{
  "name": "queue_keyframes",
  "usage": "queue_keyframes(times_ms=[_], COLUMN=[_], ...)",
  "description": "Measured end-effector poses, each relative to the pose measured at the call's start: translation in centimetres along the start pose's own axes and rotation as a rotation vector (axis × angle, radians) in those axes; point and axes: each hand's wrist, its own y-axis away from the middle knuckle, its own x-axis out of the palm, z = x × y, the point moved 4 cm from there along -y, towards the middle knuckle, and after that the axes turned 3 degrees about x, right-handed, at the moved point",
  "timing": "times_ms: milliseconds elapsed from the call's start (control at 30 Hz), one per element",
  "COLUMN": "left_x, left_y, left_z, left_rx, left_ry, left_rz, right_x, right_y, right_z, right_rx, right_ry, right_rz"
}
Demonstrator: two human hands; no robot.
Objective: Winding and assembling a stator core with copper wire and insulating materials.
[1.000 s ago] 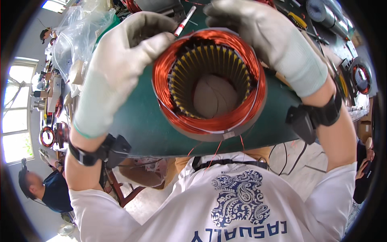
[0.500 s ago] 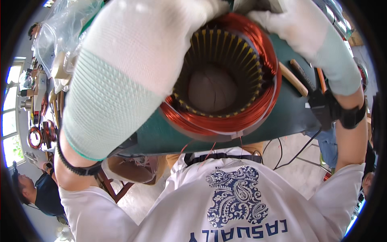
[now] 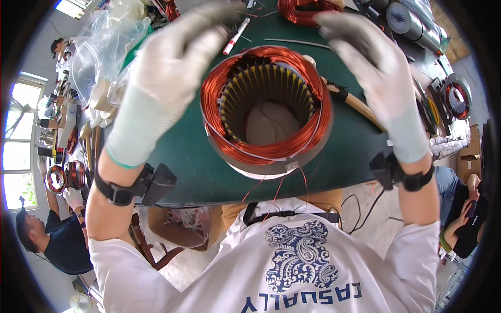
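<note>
A motor stator (image 3: 271,78) stands upright on a green table (image 3: 182,177), its bore facing up and yellow slot strips lining the inside. Thick red-brown copper windings (image 3: 224,143) ring its top, and several thin wire leads hang off the near side. My left hand (image 3: 177,68), in a white glove with dark fingertips, is raised left of the stator. Its fingers are stretched, blurred and empty. To the right, my right hand (image 3: 368,57), gloved the same way, hovers with thumb and fingers apart. Neither hand touches the stator.
Beyond the stator lie a white marker with red ends (image 3: 237,36), a thin rod (image 3: 297,41) and a copper coil (image 3: 308,10). A wooden-handled tool (image 3: 360,107) lies right. Plastic bags (image 3: 99,47) fill the far left. Co-workers are at the left (image 3: 65,240) and right (image 3: 464,214).
Both hands have come off the stator's far rim and moved apart, left and right. The stator now shows whole and sits slightly further left in view.
</note>
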Motion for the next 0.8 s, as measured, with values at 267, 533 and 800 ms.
queue_keyframes(times_ms=[267,533,800], left_x=[6.2,-1.2,3.9], left_y=[-1.3,-3.4,-0.4], left_z=[-4.5,-2.3,0.1], left_rx=[0.553,0.610,-0.359], left_ry=[-0.461,-0.316,0.090], left_rz=[0.223,0.055,0.043], right_x=[0.7,0.2,-0.8], right_y=[12.1,16.3,9.9], right_z=[-6.2,-5.7,-3.4], right_rx=[0.619,0.728,0.516], right_ry=[-0.341,-0.449,-0.461], right_rz=[-0.028,-0.100,0.022])
